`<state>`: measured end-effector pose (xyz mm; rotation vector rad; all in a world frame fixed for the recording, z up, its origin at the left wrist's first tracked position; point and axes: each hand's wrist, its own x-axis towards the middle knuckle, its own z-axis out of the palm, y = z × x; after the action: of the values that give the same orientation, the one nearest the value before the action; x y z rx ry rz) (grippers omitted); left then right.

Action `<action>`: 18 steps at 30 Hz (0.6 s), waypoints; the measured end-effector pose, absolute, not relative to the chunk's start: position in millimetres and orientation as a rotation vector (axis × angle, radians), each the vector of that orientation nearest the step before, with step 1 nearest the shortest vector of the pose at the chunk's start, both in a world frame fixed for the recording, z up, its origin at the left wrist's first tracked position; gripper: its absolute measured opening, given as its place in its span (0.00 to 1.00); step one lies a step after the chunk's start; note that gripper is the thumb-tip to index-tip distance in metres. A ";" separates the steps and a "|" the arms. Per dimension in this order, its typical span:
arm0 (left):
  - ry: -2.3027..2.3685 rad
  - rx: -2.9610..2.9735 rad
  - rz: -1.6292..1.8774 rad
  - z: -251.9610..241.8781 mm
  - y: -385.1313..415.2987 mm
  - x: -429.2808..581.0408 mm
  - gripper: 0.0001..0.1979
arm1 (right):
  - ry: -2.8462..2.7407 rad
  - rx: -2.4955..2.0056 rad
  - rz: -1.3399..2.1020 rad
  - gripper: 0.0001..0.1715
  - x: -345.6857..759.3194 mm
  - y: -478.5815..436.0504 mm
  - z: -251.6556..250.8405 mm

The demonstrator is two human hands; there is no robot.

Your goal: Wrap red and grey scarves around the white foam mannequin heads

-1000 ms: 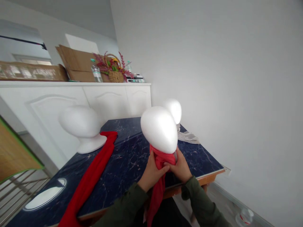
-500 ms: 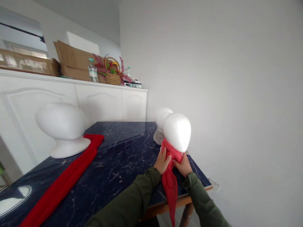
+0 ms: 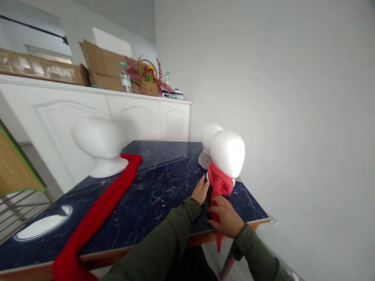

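And here's the coral scarf, wound around the neck of the near white head at the worktop's front right corner: wrap made, knotted by the look of it, tail dangling over the edge. The right hand has its fingers curled across that tail; how firmly, I can't tell. The left hand sits just beside the scarf, fingers stretched out, gripping nothing visible.

Right behind, the far head wears grey cloth about its neck, so that's two dressed! Over on the left, the bare head has none, its neighbouring red scarf lying unwrapped: one undone, I'd judge.

The count: three heads, three cloths, two hands.
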<state>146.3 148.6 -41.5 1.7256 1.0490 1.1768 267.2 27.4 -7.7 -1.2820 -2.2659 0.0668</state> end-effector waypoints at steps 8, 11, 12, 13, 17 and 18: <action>1.146 1.753 1.144 -39.7 89.0 93.2 0.20 | -2.024 -1.810 -0.316 0.12 362.7 35.0 -24.3; 1.222 1.911 1.180 -33.1 60.6 45.4 0.18 | -1.884 -1.769 -0.381 0.11 353.9 30.2 -28.1; 1.297 2.001 1.212 -29.1 54.0 23.2 0.17 | -1.866 -1.714 -0.354 0.11 341.4 27.8 -29.8; 1.412 2.073 1.241 -24.6 49.5 -1.7 0.17 | -1.866 -1.654 -0.300 0.11 324.9 25.3 -31.7; 2.359 2.089 0.985 -7.2 49.7 -107.5 0.29 | -1.939 -1.422 0.033 0.08 242.1 18.0 -40.8; 2.588 1.978 0.798 -4.8 51.4 -129.5 0.30 | -1.958 -1.373 0.116 0.08 222.3 16.9 -42.6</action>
<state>-129.5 51.4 -4.8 1.9784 2.5884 0.7976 222.3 16.9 -42.6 -1.3734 -1.9582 0.1160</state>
